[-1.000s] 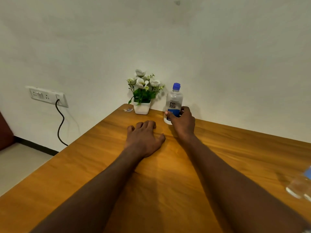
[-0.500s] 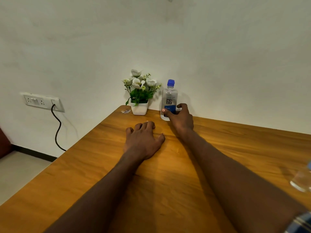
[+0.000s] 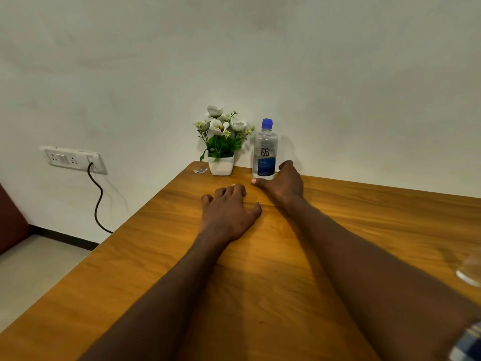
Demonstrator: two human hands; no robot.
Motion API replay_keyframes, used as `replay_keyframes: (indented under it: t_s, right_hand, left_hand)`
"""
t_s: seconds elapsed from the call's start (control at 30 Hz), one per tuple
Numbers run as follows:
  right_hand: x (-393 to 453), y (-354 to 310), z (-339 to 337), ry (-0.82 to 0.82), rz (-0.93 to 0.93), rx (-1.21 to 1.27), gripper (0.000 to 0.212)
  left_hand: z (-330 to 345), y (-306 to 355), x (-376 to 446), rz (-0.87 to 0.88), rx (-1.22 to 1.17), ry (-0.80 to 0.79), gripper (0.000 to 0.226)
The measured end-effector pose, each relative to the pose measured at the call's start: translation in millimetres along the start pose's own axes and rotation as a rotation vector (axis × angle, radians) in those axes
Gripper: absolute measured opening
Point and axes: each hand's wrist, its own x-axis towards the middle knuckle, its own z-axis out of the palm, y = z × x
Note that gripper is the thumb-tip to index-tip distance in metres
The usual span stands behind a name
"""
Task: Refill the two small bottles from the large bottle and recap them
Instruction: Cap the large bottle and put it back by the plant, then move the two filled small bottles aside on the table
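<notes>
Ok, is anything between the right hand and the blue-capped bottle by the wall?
Nothing visible. The right hand is right at the base of the bottle. The flower pot stands off to its left, and the left hand lies flat, nearer.

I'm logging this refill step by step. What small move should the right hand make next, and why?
Probably draw the right hand back from the capped bottle: the bottle stands upright by the wall, and the fingers look opened off its base rather than gripping it.
</notes>
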Motion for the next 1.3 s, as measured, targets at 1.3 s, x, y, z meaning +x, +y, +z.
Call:
replay_keyframes:
  t_s: [1.3]
  right_hand:
    - [-234, 144, -274, 0.715, 0.104, 0.193, 0.073]
  left_hand:
    - [53, 255, -114, 0.268, -0.216, -0.034, 0.038]
